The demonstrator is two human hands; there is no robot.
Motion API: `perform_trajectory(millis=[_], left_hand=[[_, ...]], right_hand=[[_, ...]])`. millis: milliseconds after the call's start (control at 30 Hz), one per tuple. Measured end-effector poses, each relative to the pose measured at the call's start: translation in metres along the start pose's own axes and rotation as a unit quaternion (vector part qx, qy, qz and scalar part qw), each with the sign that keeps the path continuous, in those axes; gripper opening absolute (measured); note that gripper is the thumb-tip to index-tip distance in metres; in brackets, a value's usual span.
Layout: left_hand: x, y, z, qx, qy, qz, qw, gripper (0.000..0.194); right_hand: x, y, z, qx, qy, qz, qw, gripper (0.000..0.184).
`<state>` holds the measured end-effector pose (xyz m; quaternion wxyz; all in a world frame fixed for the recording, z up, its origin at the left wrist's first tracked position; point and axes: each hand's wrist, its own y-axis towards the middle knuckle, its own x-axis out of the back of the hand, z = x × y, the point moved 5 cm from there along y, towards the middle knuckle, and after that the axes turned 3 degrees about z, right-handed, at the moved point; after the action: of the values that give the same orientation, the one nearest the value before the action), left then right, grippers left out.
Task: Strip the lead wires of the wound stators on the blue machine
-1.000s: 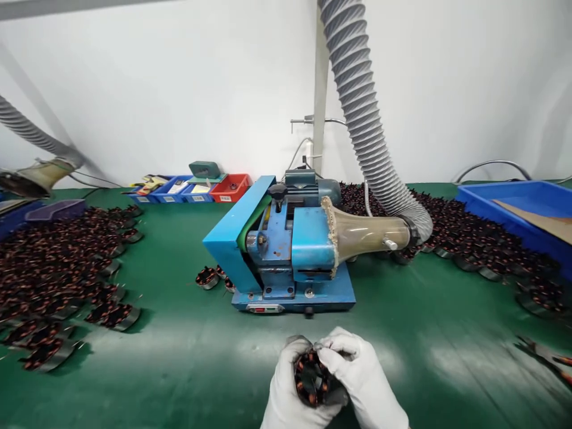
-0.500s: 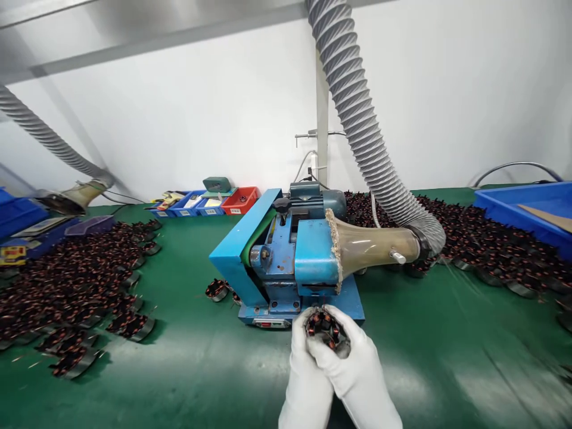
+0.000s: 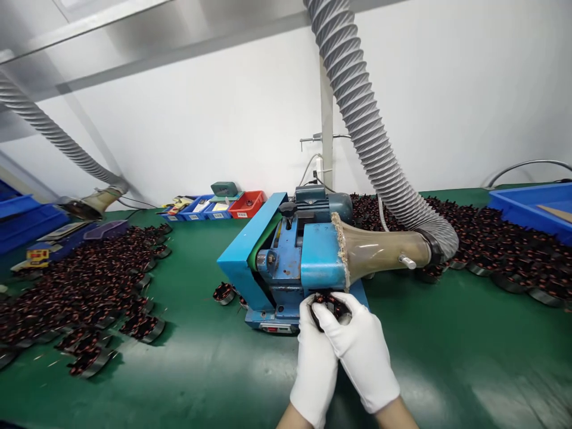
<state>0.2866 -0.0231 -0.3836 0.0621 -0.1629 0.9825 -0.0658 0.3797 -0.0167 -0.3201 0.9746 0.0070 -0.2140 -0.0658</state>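
Note:
Both my hands wear white gloves and grip one motor stator (image 3: 331, 310), a ring with black and copper windings inside. My left hand (image 3: 315, 357) wraps its left side, and my right hand (image 3: 360, 339) closes round its right side, the thumb lying across the front. The stator is right at the lower front of the blue belt sander (image 3: 281, 262), under its light-blue guard (image 3: 322, 256). Whether it touches the belt is hidden. Another stator (image 3: 224, 293) lies on the table just left of the machine.
Many stators (image 3: 89, 286) cover the left of the green table (image 3: 201, 369), and more stators (image 3: 504, 256) the right. A translucent funnel (image 3: 386, 253) joins the guard to a grey hose (image 3: 379, 125). Behind are a red bin (image 3: 247, 205) and a large blue tray (image 3: 531, 202).
My hands have brought the stator up and forward, closer under the guard. The stator is tilted further, showing less of its inside. The whole view has shifted slightly.

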Motion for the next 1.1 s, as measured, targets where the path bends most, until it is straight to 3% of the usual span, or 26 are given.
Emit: perform_trajectory(millis=[167,300,400,500,567,667,800,867,967,1033,1100], left_hand=[[0.000,-0.005,-0.008,0.007,0.005,0.003,1.000,0.031],[0.018,-0.026,0.002,0.042,0.060,0.005,0.997,0.031],[0.033,-0.041,0.007,0.026,0.084,0.025,0.996,0.040],[0.038,-0.048,-0.005,-0.055,0.080,0.057,0.994,0.053],[0.039,-0.051,-0.013,-0.081,0.079,0.068,0.991,0.058],[0.038,-0.054,-0.016,-0.044,0.072,0.102,0.991,0.061],[0.035,-0.055,-0.005,0.063,0.002,0.173,0.983,0.069],[0.035,-0.054,-0.003,0.105,-0.065,0.197,0.973,0.064],[0.036,-0.056,-0.014,0.130,-0.178,0.236,0.946,0.050],[0.035,-0.063,-0.025,0.145,-0.258,0.268,0.917,0.045],[0.032,-0.072,-0.032,0.156,-0.298,0.278,0.900,0.040]], right_hand=[[0.002,-0.002,0.001,-0.001,-0.002,0.002,1.000,0.029],[-0.004,-0.029,-0.022,-0.035,0.001,0.006,0.999,0.029],[-0.010,-0.056,-0.039,-0.032,0.123,0.008,0.992,0.046],[-0.011,-0.070,-0.048,-0.048,0.279,0.040,0.958,0.047],[-0.007,-0.070,-0.049,-0.072,0.298,0.057,0.950,0.038],[0.001,-0.066,-0.045,-0.113,0.320,0.091,0.936,0.033],[0.008,-0.065,-0.038,-0.152,0.453,0.159,0.864,0.031],[0.015,-0.064,-0.036,-0.127,0.489,0.150,0.850,0.025],[0.027,-0.058,-0.030,-0.003,0.446,0.107,0.889,0.030],[0.027,-0.056,-0.019,0.094,0.365,0.120,0.918,0.048],[0.024,-0.054,-0.008,0.149,0.293,0.138,0.934,0.053]])
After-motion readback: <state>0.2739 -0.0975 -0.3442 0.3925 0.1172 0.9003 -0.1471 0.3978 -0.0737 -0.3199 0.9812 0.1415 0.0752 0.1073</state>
